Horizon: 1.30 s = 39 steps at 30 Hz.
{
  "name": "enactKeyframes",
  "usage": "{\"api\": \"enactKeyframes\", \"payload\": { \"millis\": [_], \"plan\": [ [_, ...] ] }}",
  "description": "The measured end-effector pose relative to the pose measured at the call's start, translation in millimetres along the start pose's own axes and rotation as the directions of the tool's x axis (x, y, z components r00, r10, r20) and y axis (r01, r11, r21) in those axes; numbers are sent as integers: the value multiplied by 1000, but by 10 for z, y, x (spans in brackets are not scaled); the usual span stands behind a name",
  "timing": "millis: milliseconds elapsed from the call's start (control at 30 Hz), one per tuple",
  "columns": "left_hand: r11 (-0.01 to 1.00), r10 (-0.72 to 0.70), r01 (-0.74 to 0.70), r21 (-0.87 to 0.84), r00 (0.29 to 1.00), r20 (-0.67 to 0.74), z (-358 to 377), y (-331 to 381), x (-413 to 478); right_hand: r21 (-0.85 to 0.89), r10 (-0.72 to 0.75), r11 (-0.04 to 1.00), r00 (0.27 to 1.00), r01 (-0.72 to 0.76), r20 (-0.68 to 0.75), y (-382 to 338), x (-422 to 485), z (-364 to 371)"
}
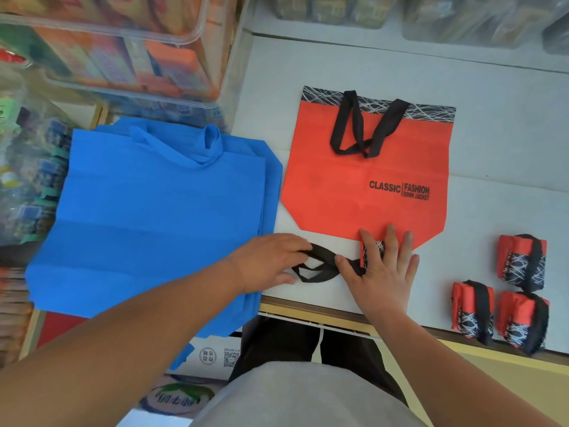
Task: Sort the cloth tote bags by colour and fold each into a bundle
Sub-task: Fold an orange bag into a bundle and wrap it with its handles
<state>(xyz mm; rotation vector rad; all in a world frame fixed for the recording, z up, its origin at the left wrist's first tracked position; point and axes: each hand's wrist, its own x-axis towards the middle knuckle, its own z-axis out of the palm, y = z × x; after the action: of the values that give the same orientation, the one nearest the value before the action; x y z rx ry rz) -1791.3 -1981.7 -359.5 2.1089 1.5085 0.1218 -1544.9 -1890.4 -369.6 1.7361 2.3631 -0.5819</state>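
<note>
A white counter (492, 124) was set among stocked shelves (123, 57). Near its front edge a red bundle (373, 246) was pressed by the right hand (385, 272), fingers straight. Its handles (320, 261), stretched leftward, were pinched by the left hand (268, 260).

Both bare forearms reach forward from the lower corners and converge near the middle. The left hand (268, 261) lies knuckles up, its fingers curled and pinching a strap (320, 259). The right hand (386, 272) lies palm down, fingers straight and spread, pressing flat, with its thumb stretched leftward onto the same strap. The hands are just apart.
</note>
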Motion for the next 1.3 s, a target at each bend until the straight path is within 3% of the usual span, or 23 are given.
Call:
{"api": "enactKeyframes", "payload": {
  "millis": [200,300,367,467,567,733,833,967,1033,1133,1300],
  "plan": [
    [994,92,-99,-55,990,-107,-104,53,99,-15,-17,1000,999,18,35,11,19,-20],
    [925,-47,3,-381,993,-107,-155,251,43,-3,-21,1000,997,21,69,15,30,-37],
    [787,-243,157,-596,968,-66,-238,388,43,25,-19,1000,995,16,97,18,24,-64],
    [463,-484,305,-832,874,51,-363,486,127,96,-24,995,990,11,137,24,10,-117],
    [312,-645,369,-876,759,90,-256,560,295,142,-27,990,987,4,158,27,16,-162],
    [38,-835,508,-861,489,252,13,723,486,113,-45,993,987,27,157,-1,2,-198],
    [12,-849,482,-876,468,246,3,848,565,60,-22,998,986,12,165,-51,-4,-213],
    [176,-846,493,-852,518,124,-43,823,515,32,1,999,992,-5,126,-65,-8,-168],
    [198,-828,507,-839,545,133,-67,797,484,34,5,999,997,-7,77,-61,1,-112],
    [174,-819,502,-847,551,159,-99,778,473,38,-16,999,999,15,36,-35,16,-31],
    [48,-809,418,-907,549,210,-120,787,488,38,-43,998,999,43,5,22,24,46]
  ]
}}
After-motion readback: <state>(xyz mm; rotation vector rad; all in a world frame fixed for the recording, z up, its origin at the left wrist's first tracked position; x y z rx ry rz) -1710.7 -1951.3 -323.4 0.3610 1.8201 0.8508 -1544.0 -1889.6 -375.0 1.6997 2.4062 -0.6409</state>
